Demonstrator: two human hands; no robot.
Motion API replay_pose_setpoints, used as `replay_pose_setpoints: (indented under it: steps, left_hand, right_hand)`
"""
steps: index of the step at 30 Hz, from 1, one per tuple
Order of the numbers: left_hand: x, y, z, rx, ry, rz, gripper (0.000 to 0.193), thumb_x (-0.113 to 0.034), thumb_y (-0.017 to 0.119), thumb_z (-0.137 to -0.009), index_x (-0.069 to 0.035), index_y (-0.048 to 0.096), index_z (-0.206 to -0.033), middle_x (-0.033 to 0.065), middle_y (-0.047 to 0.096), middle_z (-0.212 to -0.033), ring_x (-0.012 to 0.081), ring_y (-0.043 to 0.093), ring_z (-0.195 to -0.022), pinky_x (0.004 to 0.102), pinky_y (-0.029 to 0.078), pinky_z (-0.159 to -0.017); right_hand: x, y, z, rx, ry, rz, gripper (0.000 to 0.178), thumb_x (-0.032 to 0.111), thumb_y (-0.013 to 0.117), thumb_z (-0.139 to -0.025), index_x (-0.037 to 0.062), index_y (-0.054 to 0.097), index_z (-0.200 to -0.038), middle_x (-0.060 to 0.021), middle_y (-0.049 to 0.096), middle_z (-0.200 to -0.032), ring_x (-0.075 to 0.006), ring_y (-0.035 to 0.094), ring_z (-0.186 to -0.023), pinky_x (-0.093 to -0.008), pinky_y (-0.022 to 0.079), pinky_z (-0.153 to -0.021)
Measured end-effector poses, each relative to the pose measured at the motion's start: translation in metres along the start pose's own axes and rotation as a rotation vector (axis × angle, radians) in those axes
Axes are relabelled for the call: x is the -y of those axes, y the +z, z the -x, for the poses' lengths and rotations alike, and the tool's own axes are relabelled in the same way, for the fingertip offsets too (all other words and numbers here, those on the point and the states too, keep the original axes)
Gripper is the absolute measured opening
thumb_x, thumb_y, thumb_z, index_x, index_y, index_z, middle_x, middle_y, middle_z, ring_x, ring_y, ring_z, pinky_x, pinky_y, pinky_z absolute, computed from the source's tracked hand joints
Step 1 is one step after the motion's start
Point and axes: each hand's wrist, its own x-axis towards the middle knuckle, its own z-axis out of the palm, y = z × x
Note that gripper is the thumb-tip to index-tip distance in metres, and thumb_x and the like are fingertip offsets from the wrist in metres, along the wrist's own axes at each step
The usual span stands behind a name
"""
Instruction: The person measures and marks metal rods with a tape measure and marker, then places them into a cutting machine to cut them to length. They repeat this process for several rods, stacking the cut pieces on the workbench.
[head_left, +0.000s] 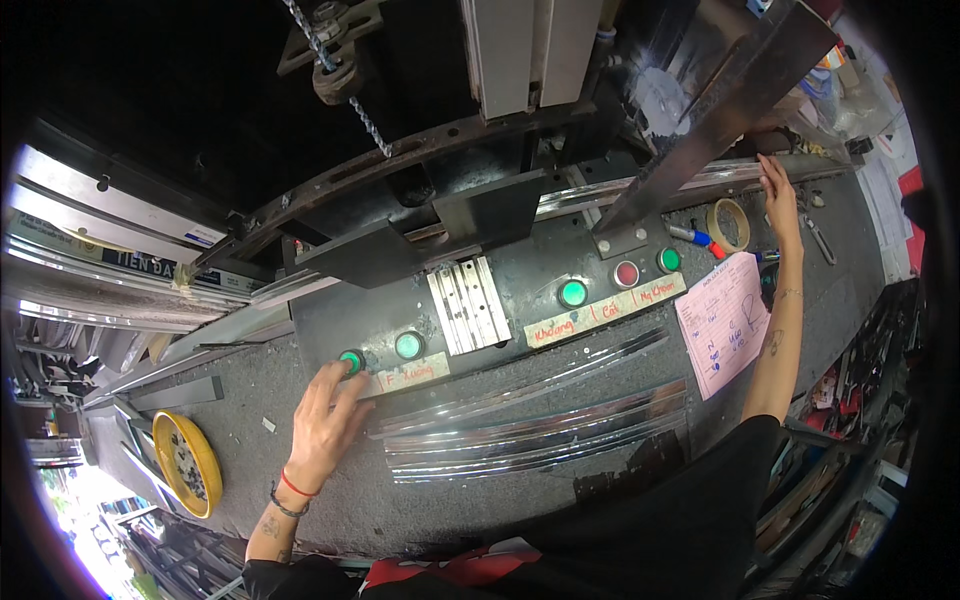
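Note:
My left hand (328, 412) reaches to a green push button (351, 360) at the left end of the machine's control panel (465, 362). A fingertip is on or right at that button; the fingers are stretched out and hold nothing. Farther right, my right hand (780, 203) extends to a long shiny metal profile (705, 180) lying along the back of the bench. Its outstretched fingertips rest against the profile, with no grip around it visible. A ribbed silver block (468, 305) sits mid-panel, between a pale green button (409, 345) and another green button (573, 293).
Several metal strips (540, 440) lie before the panel. A pink written sheet (722, 325), a tape roll (728, 224), markers (692, 235) and a wrench (820, 240) are at right. A yellow bowl (208, 440) of small parts stands left. A dark slanted beam (715, 115) overhangs the back.

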Motion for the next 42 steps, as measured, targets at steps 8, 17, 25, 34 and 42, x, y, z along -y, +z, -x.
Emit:
replay_pose_setpoints:
  steps: [8, 17, 25, 34, 42]
  left_hand:
    - [-0.007, -0.004, -0.001, 0.028, -0.045, -0.102, 0.052, -0.012, 0.077, -0.067, -0.010, 0.062, -0.117, 0.0116, 0.055, -0.121, 0.0311, 0.054, -0.112, 0.0463, 0.039, -0.104]
    - [-0.034, 0.022, -0.030, -0.025, 0.196, -0.217, 0.055, -0.015, 0.073, -0.077, -0.018, 0.054, -0.128, 0.0087, 0.053, -0.127, 0.0308, 0.048, -0.120, 0.0504, 0.035, -0.105]
    - [-0.038, 0.036, -0.035, -0.030, 0.234, -0.141, 0.045, -0.012, 0.063, -0.080, -0.012, 0.057, -0.125, 0.0116, 0.054, -0.124, 0.0286, 0.052, -0.115, 0.0498, 0.039, -0.102]
    - [-0.045, 0.038, -0.030, -0.099, 0.011, -0.077, 0.050, -0.016, 0.073, -0.074, -0.007, 0.058, -0.121, 0.0098, 0.059, -0.115, 0.0267, 0.054, -0.115, 0.0506, 0.033, -0.106]
    - [-0.059, 0.060, 0.011, -0.296, 0.134, 0.181, 0.056, -0.008, 0.077, -0.071, -0.009, 0.051, -0.121, 0.0146, 0.049, -0.134, 0.0327, 0.047, -0.121, 0.0502, 0.035, -0.107]
  right_hand:
    - [-0.006, 0.003, -0.001, -0.019, -0.023, 0.003, 0.034, 0.008, 0.052, -0.094, 0.0112, 0.057, -0.127, -0.0198, 0.050, -0.136, -0.0372, 0.049, -0.124, -0.0396, 0.042, -0.100]
    - [-0.005, -0.001, -0.007, 0.004, -0.022, -0.033, 0.035, 0.007, 0.054, -0.092, 0.0118, 0.057, -0.127, -0.0187, 0.051, -0.134, -0.0364, 0.049, -0.124, -0.0395, 0.042, -0.101]
    - [-0.006, 0.008, -0.014, -0.002, 0.027, 0.049, 0.037, 0.019, 0.053, -0.095, 0.0182, 0.055, -0.132, -0.0127, 0.048, -0.140, -0.0335, 0.045, -0.129, -0.0407, 0.041, -0.101]
    - [0.109, 0.001, 0.056, -0.484, 0.172, -0.321, 0.035, 0.012, 0.056, -0.093, -0.0007, 0.055, -0.125, -0.0139, 0.058, -0.115, -0.0251, 0.059, -0.098, -0.0342, 0.045, -0.089]
    - [0.298, -0.033, 0.166, 0.156, -0.082, -0.432, 0.031, 0.011, 0.062, -0.088, 0.0033, 0.060, -0.118, -0.0142, 0.060, -0.096, -0.0308, 0.057, -0.085, -0.0393, 0.045, -0.079]
